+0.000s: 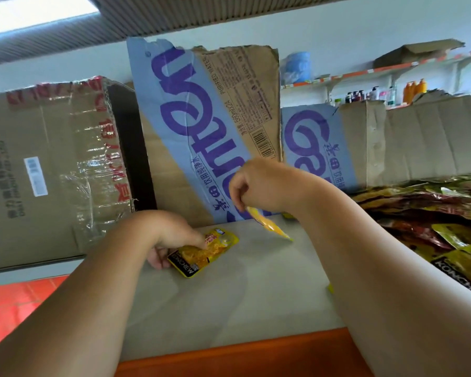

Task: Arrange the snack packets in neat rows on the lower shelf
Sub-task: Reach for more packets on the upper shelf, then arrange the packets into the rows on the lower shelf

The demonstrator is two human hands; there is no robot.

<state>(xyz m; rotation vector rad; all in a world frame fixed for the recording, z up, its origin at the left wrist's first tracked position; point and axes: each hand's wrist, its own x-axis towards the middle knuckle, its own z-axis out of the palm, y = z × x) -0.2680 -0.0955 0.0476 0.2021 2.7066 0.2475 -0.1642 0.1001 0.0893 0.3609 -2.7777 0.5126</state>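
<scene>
Glossy foil snack packets (430, 213), matt grey shelf (242, 295), creased brown cardboard sheets (207, 126), shiny tape (93, 137)

A pale wall (351, 25) runs behind cardboard boxes (210, 131) that stand along the back of the grey lower shelf (229, 308), whose front edge is orange. Bright daylight comes through a window (30, 12) at top left, beside a grey ribbed panel (188, 12). Red floor (14, 308) shows at lower left. At far right, wall shelves (365, 73) carry bottles (413, 91).
</scene>
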